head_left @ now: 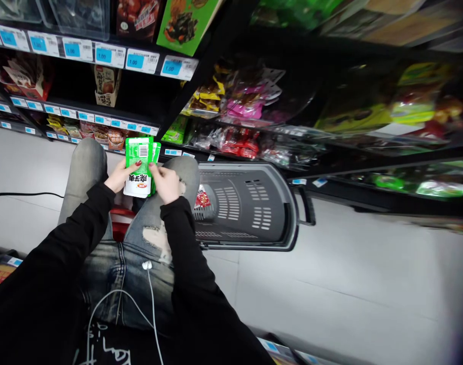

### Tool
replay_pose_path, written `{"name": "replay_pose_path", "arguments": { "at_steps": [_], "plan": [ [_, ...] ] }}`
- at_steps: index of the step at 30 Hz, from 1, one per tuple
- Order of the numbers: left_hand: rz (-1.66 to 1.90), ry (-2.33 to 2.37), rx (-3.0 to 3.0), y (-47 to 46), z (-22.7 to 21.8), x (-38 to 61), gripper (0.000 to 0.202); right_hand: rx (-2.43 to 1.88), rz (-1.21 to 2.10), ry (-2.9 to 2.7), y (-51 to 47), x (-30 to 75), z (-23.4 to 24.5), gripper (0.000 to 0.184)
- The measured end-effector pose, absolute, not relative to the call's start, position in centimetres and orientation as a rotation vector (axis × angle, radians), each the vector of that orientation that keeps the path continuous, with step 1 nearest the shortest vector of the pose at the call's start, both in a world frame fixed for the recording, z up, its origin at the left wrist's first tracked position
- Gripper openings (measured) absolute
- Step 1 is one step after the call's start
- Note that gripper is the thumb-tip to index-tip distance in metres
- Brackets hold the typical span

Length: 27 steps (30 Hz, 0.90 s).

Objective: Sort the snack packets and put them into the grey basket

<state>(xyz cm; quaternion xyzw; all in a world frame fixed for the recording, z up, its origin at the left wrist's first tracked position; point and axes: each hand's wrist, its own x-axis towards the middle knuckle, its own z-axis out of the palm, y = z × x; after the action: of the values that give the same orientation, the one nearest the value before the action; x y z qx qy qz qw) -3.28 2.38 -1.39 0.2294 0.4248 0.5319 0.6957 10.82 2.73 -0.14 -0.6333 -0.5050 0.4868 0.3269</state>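
Green packets (140, 175) are held in both hands (118, 176) (167, 183), a basket (243, 196) beside the right knee (187, 170).

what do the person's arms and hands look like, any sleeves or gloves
Both arms are in long black sleeves with no visible markings, the fabric creased toward the wrists. The left hand and right hand wear no gloves, and the thumbnails show red polish.
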Motion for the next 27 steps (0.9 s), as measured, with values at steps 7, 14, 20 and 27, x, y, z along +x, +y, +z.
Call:
{"name": "replay_pose_path", "arguments": {
  "at_steps": [7, 14, 20, 27],
  "plan": [
    [1.167, 1.006, 0.597, 2.3, -2.0, -3.3, 0.04, -1.697, 1.017, -1.573, 3.0, 10.6, -1.0, 0.038],
    [1.212, 1.032, 0.591, 2.5, -1.9, -3.3, 0.037, -1.494, 1.195, -1.265, 3.5, 10.9, -3.2, 0.041],
    [1.198, 1.033, 0.622, 2.6, -2.1, -3.4, 0.044, -1.387, 1.16, -1.084, 3.7, 11.0, -3.5, 0.041],
    [1.191, 1.014, 0.609, 2.4, -1.8, -3.5, 0.045, -1.319, 1.177, -1.127, 3.7, 11.3, -3.6, 0.041]
  ]
}}
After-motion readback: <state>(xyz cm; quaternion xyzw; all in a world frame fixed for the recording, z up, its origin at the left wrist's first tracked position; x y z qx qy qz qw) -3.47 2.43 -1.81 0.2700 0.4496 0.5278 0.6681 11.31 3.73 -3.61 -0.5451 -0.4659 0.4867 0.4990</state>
